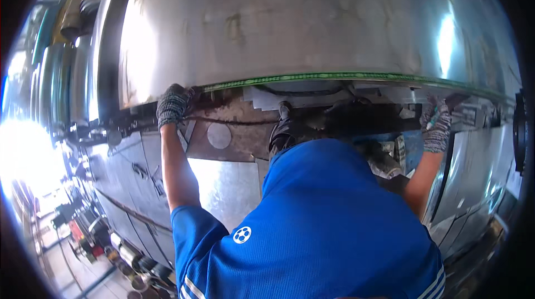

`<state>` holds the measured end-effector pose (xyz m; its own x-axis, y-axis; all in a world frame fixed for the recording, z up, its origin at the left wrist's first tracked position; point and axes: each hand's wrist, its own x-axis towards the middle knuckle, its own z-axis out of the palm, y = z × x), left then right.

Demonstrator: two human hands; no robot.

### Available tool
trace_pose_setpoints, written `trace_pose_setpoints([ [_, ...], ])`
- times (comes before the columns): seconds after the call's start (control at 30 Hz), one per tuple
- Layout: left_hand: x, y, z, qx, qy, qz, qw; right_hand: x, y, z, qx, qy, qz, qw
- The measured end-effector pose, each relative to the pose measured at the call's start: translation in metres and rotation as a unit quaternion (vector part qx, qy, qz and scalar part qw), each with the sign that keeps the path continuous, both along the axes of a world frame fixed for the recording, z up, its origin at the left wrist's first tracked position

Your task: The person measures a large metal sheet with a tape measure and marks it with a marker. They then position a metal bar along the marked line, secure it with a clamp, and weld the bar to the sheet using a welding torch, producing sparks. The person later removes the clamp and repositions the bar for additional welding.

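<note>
A large metal sheet [290, 26] lies in front of me, dull grey with stains and bright reflections. Along its near edge runs a tape measure [312, 77], a narrow green strip with dark marks. My left hand [175, 105], in a grey knit glove, is closed at the strip's left end by the sheet edge. Further right, below the strip, my right hand [437, 127] wears a similar glove. Its fingers are curled, with a small pale bit showing among them that is too small to name.
Below the sheet edge are a brown floor patch with a round pale disc [219, 135], and my shoe [285, 110]. A bright metal plate [225, 185] lies left of my body. Rolls or pipes [56, 76] stand at far left; machinery parts [128, 254] sit lower left. More sheets [473, 171] lie at right.
</note>
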<state>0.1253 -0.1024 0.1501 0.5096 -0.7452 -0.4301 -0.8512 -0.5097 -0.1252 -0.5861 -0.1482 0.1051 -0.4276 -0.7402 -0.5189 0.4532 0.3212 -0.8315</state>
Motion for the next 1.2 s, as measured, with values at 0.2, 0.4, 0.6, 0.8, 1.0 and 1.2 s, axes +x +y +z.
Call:
trace_pose_setpoints([
  [0.2, 0.048, 0.021, -0.014, -0.045, -0.079, 0.017, 0.996, -0.090, -0.022, -0.076, -0.085, 0.000, 0.030, 0.996],
  [0.4, 0.075, 0.029, 0.014, -0.030, -0.064, 0.077, 0.994, 0.050, -0.020, 0.013, 0.069, 0.074, 0.037, 0.994],
  [0.6, 0.113, 0.036, 0.017, -0.041, -0.057, 0.075, 0.995, 0.124, -0.029, 0.012, 0.070, 0.149, 0.086, 0.983],
  [0.8, 0.134, 0.050, 0.002, -0.105, -0.020, 0.070, 0.992, 0.210, -0.061, 0.022, -0.038, 0.088, 0.076, 0.992],
  [1.0, 0.141, 0.054, -0.007, -0.167, 0.015, 0.068, 0.983, 0.287, -0.063, 0.029, -0.070, 0.119, 0.245, 0.960],
  [1.2, 0.139, 0.054, 0.000, -0.137, 0.015, 0.069, 0.988, 0.328, -0.060, 0.024, -0.098, 0.036, 0.252, 0.962],
])
